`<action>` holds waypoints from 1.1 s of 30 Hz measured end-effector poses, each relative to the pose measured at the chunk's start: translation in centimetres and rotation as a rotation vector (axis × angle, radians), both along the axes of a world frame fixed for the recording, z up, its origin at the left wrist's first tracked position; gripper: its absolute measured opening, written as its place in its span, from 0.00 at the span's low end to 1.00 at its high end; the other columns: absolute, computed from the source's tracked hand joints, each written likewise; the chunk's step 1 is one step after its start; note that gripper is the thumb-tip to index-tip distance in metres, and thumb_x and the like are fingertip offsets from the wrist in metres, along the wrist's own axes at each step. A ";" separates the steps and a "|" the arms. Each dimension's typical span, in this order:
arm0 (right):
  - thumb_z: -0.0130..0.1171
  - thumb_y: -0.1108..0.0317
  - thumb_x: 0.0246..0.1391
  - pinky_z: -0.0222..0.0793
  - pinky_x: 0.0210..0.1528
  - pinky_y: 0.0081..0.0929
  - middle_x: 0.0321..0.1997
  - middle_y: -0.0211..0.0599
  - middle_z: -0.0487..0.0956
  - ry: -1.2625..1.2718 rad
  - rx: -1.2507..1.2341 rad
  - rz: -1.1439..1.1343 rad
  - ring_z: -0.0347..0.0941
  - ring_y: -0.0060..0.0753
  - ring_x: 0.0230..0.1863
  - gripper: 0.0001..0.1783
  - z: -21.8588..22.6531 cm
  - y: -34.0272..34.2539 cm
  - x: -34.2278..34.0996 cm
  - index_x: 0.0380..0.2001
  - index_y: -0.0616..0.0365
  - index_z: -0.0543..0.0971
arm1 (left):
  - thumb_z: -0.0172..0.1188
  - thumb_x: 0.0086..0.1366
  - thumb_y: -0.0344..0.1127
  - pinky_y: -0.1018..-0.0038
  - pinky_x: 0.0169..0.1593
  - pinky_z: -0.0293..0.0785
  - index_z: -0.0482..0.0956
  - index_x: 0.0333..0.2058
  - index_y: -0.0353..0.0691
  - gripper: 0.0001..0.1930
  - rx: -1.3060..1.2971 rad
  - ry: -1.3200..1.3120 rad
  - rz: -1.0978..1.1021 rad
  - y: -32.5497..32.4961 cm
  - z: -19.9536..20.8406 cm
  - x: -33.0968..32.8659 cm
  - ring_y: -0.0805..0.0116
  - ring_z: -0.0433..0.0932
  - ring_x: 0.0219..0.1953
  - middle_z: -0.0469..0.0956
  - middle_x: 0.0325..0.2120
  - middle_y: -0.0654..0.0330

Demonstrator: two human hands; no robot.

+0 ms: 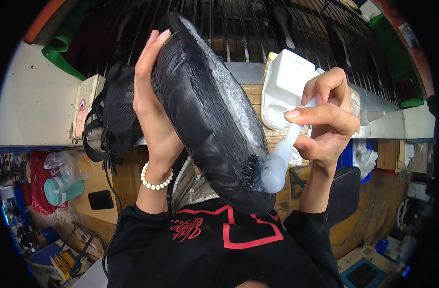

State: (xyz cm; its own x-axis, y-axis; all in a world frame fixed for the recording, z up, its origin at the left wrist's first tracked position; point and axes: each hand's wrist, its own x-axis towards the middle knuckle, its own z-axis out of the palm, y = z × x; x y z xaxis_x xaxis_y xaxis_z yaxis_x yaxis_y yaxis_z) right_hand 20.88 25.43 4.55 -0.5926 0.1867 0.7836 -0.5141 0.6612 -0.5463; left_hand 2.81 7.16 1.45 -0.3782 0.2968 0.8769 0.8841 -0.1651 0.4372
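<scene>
Upright in front of my chest is a black, wrinkled leather shoe upper (190, 101), its underside turned partly to the right. A rough grey-white band runs along that underside. My left hand (152, 96) grips the shoe upper from its left side, fingertips near the top end. In my right hand (327, 115) is the pale plastic handle of a brush (274, 170), pinched between thumb and fingers. The brush's black bristles press on the lower part of the shoe upper, beside the end of the band.
A white plastic tray (289, 72) stands on the bench behind my right hand. At left lie a black bag (121, 108) and a box (87, 103). Dark metal rods (229, 29) line the far side. A phone (101, 200) and a teal container (63, 190) are lower left.
</scene>
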 end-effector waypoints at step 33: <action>0.84 0.64 0.20 0.56 0.32 0.20 0.34 0.26 0.62 0.014 -0.042 0.080 0.61 0.24 0.33 0.25 1.1 -1.3 -3.1 0.32 0.51 0.91 | 0.69 0.55 0.19 0.68 0.64 0.71 0.62 0.66 0.35 0.40 -0.158 -0.658 -0.355 -1.8 -1.8 2.4 0.65 0.74 0.59 0.72 0.59 0.53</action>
